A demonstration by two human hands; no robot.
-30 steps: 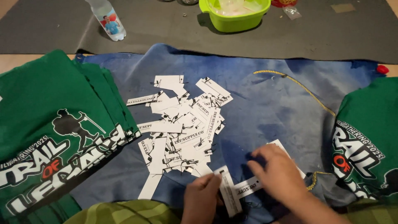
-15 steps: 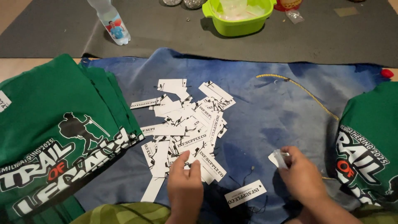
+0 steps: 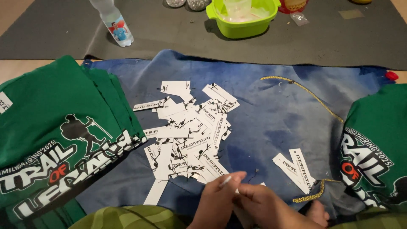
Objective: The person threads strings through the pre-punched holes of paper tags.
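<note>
My left hand (image 3: 217,200) pinches a white paper tag (image 3: 225,181), seen almost edge-on, at the bottom centre. My right hand (image 3: 271,208) presses against it, its fingertips meeting the left hand's at the same tag. A thin black string loop (image 3: 255,173) lies just beyond my fingers. Directly ahead is a loose pile of white printed tags (image 3: 186,131) with black strings, spread on a blue cloth (image 3: 271,114). Two more tags (image 3: 294,166) lie side by side to the right of my hands.
Folded green printed T-shirts are stacked at the left (image 3: 63,135) and at the right (image 3: 377,148). A yellow cord (image 3: 309,95) runs across the cloth. On the grey mat (image 3: 339,38) behind stand a plastic bottle (image 3: 114,21) and a lime-green bowl (image 3: 241,19).
My left hand reached into the pile and came back with a tag. My right hand left its tags on the cloth at the right and moved in to meet the left.
</note>
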